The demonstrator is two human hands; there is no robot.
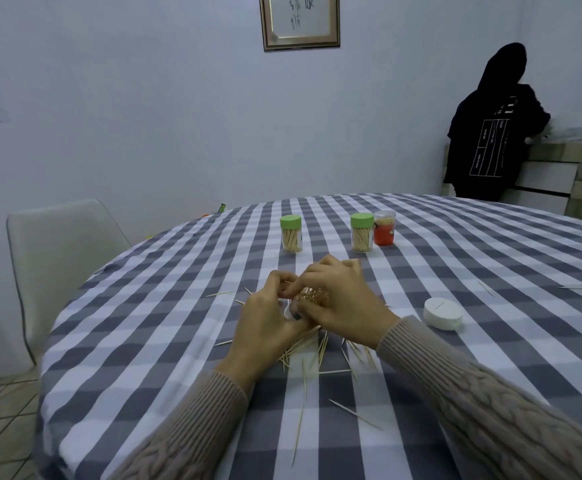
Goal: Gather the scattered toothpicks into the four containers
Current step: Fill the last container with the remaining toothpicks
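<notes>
A clear toothpick container (312, 296) lies tilted between my hands at the middle of the table, full of toothpicks. My left hand (265, 320) grips its lower end, fingers curled. My right hand (343, 303) curls over its top and pinches toothpicks at its mouth. Scattered toothpicks (320, 351) lie on the checked cloth under and in front of my hands. Two green-lidded containers (291, 233) (362, 232) and a red one (384, 227) stand upright behind. A white lid (442, 312) lies to the right.
The round table (144, 341) has a grey and white checked cloth. A white chair (60, 258) stands at its left. A person in a black hoodie (490, 133) stands at a counter at the far right. Stray toothpicks (578, 288) lie at the right.
</notes>
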